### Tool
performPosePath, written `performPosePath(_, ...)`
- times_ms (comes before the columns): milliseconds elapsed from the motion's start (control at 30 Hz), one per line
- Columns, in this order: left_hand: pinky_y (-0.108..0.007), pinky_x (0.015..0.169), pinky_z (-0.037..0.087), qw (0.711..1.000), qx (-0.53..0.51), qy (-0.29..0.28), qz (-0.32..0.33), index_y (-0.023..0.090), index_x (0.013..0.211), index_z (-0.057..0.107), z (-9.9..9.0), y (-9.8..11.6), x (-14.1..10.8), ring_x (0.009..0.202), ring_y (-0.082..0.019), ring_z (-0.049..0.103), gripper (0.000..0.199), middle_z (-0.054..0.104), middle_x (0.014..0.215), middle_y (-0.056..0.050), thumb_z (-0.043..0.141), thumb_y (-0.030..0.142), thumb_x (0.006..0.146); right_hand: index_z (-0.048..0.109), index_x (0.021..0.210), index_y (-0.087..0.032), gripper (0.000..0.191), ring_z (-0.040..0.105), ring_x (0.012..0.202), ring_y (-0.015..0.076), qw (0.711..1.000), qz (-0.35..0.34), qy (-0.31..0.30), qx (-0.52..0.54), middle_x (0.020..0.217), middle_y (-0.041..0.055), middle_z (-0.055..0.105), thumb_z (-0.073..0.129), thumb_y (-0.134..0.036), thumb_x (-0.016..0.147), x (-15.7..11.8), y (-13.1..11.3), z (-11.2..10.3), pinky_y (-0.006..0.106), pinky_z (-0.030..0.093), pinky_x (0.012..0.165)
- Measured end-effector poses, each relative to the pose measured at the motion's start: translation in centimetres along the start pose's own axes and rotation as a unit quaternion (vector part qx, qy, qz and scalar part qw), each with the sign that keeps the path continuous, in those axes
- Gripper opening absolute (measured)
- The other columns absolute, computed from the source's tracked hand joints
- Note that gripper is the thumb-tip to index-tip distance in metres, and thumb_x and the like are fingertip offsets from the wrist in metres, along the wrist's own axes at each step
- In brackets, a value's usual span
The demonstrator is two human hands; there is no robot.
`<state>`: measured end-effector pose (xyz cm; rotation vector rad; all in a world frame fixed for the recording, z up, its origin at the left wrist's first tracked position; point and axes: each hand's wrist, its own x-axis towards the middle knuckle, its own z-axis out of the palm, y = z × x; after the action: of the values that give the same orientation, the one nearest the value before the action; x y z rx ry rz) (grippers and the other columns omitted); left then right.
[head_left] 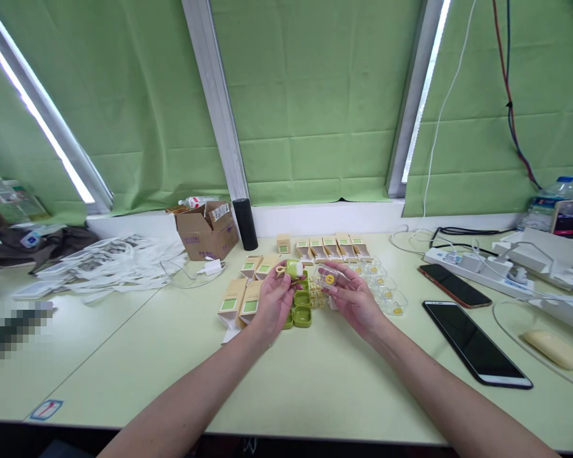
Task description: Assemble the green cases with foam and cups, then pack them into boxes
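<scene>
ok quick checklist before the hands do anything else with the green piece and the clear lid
1. Left hand grips the small green and white plastic piece: ok.
2. Right hand holds the clear plastic lid with a yellow dot: ok.
3. Piece and lid apart, not jammed together: ok.
4. Green plastic trays lie on the table right under the hands: ok.
5. Two black phones lie away from the right forearm: ok.
6. Lid seated the right way round: cannot tell.

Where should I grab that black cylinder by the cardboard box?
Probably round the middle of the black cylinder, coming from the front. It stands upright with smooth round sides, the cardboard box sits close on its left, and the wall is behind it.
</scene>
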<state>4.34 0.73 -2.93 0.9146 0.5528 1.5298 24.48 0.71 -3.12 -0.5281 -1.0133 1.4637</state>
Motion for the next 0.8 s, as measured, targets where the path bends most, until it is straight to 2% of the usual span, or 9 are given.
performPosePath(133, -0.032, 0.095, 0.053, 1.0, 0.015, -0.015, 0.006, 0.022, 0.126, 0.068, 0.2, 0.1, 0.0, 0.107, -0.019, 0.071, 0.046, 0.074, 0.126, -0.007, 0.089, 0.03, 0.085, 0.079, 0.117, -0.032, 0.05, 0.068, 0.119, 0.0292, 0.999, -0.006, -0.01, -0.029, 0.123, 0.0058, 0.079, 0.095, -0.034, 0.069, -0.1, 0.0, 0.3, 0.048, 0.055, 0.104)
performPosePath(233, -0.033, 0.096, 0.054, 0.999, 0.037, -0.03, 0.007, 0.023, 0.129, 0.07, 0.4, 0.2, -0.1, 0.11, -0.019, 0.07, 0.047, 0.072, 0.131, -0.007, 0.087, 0.034, 0.087, 0.078, 0.119, -0.031, 0.049, 0.069, 0.114, 0.0288, 0.998, -0.005, -0.006, -0.062, 0.121, 0.0067, 0.078, 0.094, -0.04, 0.073, -0.3, 0.3, 0.4, 0.047, 0.057, 0.099)
performPosePath(367, -0.035, 0.098, 0.054, 0.997, 0.07, -0.035, 0.014, 0.024, 0.134, 0.069, 0.4, 0.2, -0.2, 0.113, -0.02, 0.069, 0.05, 0.072, 0.135, -0.008, 0.086, 0.037, 0.089, 0.072, 0.129, -0.033, 0.061, 0.068, 0.116, 0.0288, 0.994, -0.012, -0.008, -0.111, 0.123, 0.007, 0.077, 0.095, -0.039, 0.073, -0.3, 0.9, 0.2, 0.049, 0.058, 0.099)
performPosePath(600, -0.034, 0.099, 0.054, 0.991, 0.13, -0.026, 0.017, 0.025, 0.143, 0.066, 0.3, 0.0, -0.2, 0.11, -0.021, 0.069, 0.061, 0.074, 0.132, -0.008, 0.084, 0.049, 0.089, 0.068, 0.13, -0.031, 0.068, 0.066, 0.121, 0.0296, 0.993, -0.006, -0.008, -0.12, 0.124, 0.0078, 0.075, 0.097, -0.04, 0.069, -0.2, 1.5, 0.1, 0.051, 0.054, 0.105)
performPosePath(800, -0.043, 0.114, 0.05, 0.985, 0.161, -0.038, 0.057, 0.024, 0.143, 0.067, 0.5, -0.2, -0.3, 0.129, -0.028, 0.067, 0.064, 0.072, 0.139, -0.01, 0.083, 0.053, 0.088, 0.065, 0.128, -0.03, 0.071, 0.071, 0.113, 0.0271, 0.995, 0.0, -0.004, -0.097, 0.117, 0.0059, 0.076, 0.099, -0.04, 0.066, -0.3, 1.5, 0.4, 0.049, 0.054, 0.107)
